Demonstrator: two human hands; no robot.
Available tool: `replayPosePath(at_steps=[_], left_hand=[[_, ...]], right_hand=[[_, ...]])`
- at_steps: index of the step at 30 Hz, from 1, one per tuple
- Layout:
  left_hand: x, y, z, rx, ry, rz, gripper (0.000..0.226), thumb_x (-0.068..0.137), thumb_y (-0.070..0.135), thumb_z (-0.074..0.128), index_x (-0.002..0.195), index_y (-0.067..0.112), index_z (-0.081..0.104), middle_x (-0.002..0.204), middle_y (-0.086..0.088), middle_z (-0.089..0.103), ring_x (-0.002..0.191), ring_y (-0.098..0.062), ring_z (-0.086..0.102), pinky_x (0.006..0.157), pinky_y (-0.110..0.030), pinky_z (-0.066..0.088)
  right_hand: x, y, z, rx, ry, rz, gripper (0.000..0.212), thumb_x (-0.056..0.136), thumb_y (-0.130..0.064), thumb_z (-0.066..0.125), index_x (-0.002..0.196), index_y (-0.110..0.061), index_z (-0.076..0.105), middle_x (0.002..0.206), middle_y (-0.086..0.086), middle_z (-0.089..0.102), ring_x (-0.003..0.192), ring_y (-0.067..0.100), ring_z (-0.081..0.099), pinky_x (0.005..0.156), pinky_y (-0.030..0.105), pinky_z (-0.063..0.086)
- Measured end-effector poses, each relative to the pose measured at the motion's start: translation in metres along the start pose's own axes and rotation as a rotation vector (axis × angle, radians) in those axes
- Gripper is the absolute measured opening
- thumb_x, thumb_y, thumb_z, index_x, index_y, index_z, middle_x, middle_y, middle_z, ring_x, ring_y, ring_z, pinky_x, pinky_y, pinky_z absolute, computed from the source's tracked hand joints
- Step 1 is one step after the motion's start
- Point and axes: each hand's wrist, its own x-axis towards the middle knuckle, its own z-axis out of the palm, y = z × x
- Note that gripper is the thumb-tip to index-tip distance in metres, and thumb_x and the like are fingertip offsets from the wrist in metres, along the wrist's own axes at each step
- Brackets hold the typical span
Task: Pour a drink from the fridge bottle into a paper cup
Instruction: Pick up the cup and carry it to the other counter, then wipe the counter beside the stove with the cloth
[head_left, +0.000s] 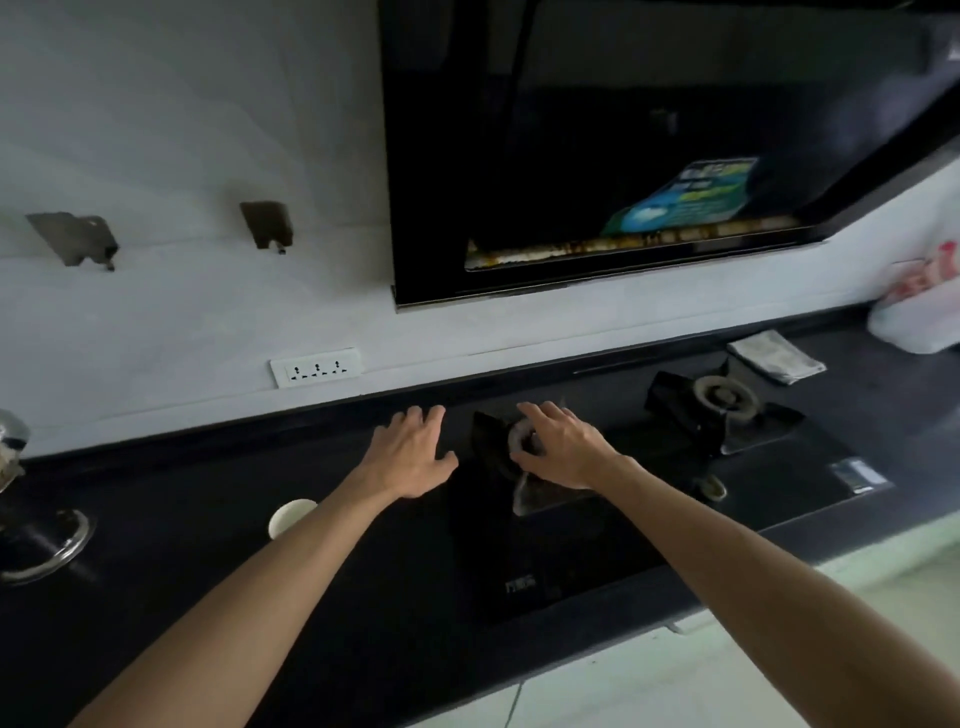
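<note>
A white paper cup (289, 514) stands on the dark countertop (156, 597), partly hidden behind my left forearm. My left hand (410, 454) is stretched out over the counter with fingers spread and nothing in it. Over the left burner (522, 441) of the gas hob hovers my right hand (563, 449), fingers loosely spread and empty. No bottle and no fridge are in view.
A black gas hob (597, 545) with two burners fills the counter's middle; its right burner (724, 397) is uncovered. A black range hood (623, 130) hangs above. A glass lid (47, 545) lies at the far left, a white plastic bag (919, 312) and a folded cloth (776, 356) at the right.
</note>
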Motion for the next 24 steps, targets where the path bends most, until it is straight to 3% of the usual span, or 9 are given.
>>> replayPosePath(at_steps=[14,24], left_hand=[[0.026,0.256,0.006,0.052,-0.012,0.286,0.072,0.094,0.05,0.047,0.15,0.014,0.022,0.142,-0.013,0.043,0.128,-0.032,0.045,0.1,-0.048,0.043],[0.034,0.407,0.027,0.075,-0.069,0.526,0.068,0.093,0.05,0.047,0.147,0.014,0.027,0.143,-0.013,0.042,0.13,-0.032,0.042,0.102,-0.047,0.04]], right_hand=[[-0.189,0.185,-0.075,-0.057,0.149,0.318,0.076,0.09,-0.055,0.056,0.15,-0.02,0.025,0.139,0.007,0.046,0.128,0.032,0.046,0.096,0.045,0.047],[-0.315,0.268,-0.092,-0.01,0.235,0.588,0.072,0.091,-0.048,0.058,0.151,-0.022,0.026,0.142,0.009,0.046,0.125,0.032,0.048,0.097,0.046,0.048]])
